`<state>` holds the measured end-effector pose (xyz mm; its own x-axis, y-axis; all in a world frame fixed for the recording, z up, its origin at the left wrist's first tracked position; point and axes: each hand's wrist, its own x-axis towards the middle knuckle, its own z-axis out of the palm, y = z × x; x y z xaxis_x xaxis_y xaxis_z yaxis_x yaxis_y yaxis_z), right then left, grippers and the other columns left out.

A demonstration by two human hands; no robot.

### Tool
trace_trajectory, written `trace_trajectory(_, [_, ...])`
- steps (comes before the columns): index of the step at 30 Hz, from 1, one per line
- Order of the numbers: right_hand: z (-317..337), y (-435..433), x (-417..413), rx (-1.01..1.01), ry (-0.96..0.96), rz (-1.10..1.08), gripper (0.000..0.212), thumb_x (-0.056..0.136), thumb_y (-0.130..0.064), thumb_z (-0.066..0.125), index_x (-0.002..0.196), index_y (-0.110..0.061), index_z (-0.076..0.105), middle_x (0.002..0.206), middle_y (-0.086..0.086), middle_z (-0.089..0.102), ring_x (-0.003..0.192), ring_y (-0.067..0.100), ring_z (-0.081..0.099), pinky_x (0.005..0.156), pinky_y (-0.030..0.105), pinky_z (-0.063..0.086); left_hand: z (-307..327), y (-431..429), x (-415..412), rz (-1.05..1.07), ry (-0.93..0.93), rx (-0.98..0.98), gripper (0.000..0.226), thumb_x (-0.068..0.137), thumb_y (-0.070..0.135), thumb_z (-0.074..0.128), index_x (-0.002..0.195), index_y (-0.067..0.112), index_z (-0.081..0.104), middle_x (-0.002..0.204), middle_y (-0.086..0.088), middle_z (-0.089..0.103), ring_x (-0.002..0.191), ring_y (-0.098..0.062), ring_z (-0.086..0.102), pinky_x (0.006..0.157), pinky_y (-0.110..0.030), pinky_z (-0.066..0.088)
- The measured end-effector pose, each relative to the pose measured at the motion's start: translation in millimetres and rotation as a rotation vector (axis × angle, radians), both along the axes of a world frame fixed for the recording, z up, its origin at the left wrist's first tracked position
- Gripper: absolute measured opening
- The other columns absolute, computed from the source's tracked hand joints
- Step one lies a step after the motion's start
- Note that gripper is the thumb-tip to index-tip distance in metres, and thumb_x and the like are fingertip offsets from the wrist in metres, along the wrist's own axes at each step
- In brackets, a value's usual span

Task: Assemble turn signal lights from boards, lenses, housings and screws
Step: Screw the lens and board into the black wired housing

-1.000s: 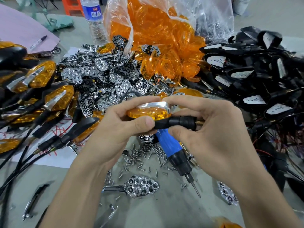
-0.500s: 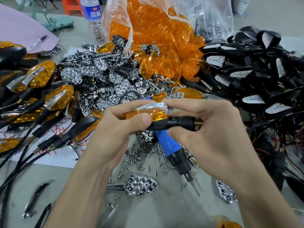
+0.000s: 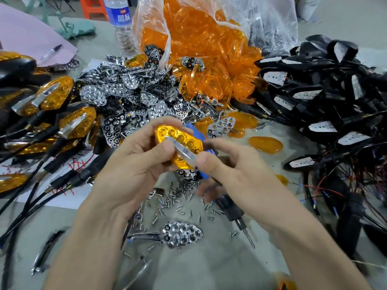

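Both hands hold one turn signal light (image 3: 178, 143) above the table's middle, its amber lens facing me with a chrome strip across it. My left hand (image 3: 134, 162) grips its left side, thumb on the strip. My right hand (image 3: 232, 172) pinches the strip's lower end with thumb and forefinger and also clasps a blue-handled screwdriver (image 3: 230, 204), tip pointing down to the right. Loose screws (image 3: 180, 197) lie scattered beneath. A chrome reflector (image 3: 180, 234) lies near the front.
A heap of chrome reflectors (image 3: 129, 95) lies behind the hands. A clear bag of amber lenses (image 3: 209, 59) stands at the back. Black housings with boards and wires (image 3: 326, 114) crowd the right. Finished lights (image 3: 56, 101) pile at the left. A water bottle (image 3: 121, 24) stands behind.
The light has been turned from edge-on until its amber face points at me. My right thumb and forefinger shifted from the black stem onto the chrome strip.
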<state>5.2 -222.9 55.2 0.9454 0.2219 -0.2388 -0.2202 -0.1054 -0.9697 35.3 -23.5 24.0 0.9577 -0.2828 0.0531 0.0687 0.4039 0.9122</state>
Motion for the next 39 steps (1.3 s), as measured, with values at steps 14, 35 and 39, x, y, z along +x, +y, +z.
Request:
trace_trajectory(14, [-40.2,49.8,-20.8,-0.529,-0.570,-0.401,0.049,0.087,-0.016,0.078,0.135,-0.025,0.070,0.102,-0.008,0.079,0.096,-0.002,0.063,0.083,-0.008,0.033,-6.2,-43.5,-27.2,0.310,0.075,0.150,0.049,0.082,0.020,0.069,0.127,0.037,0.062,0.109,0.009,0.077,0.098,-0.008,0.072,0.077,-0.023,0.058])
trace_trajectory(35, [-47.7,45.3,13.0,-1.209,-0.753,0.305,0.025,0.072,-0.001,0.069,0.087,-0.017,0.081,0.134,0.009,0.069,0.139,0.037,0.047,0.125,0.045,0.006,-25.5,14.0,-20.4,0.518,0.381,0.110,0.024,0.087,-0.006,0.071,0.110,0.003,0.069,0.085,-0.008,0.076,0.058,-0.011,0.066,0.048,-0.018,0.051])
trace_trajectory(39, [-56.5,58.7,12.7,-1.344,-0.660,0.457,0.035,0.092,-0.015,0.056,0.119,-0.023,0.077,0.159,0.003,0.046,0.156,0.029,0.015,0.120,0.042,-0.025,-30.4,16.2,-23.5,0.483,0.401,0.063,0.018,0.088,-0.008,0.068,0.103,-0.001,0.073,0.088,-0.014,0.077,0.061,-0.015,0.065,0.050,-0.020,0.053])
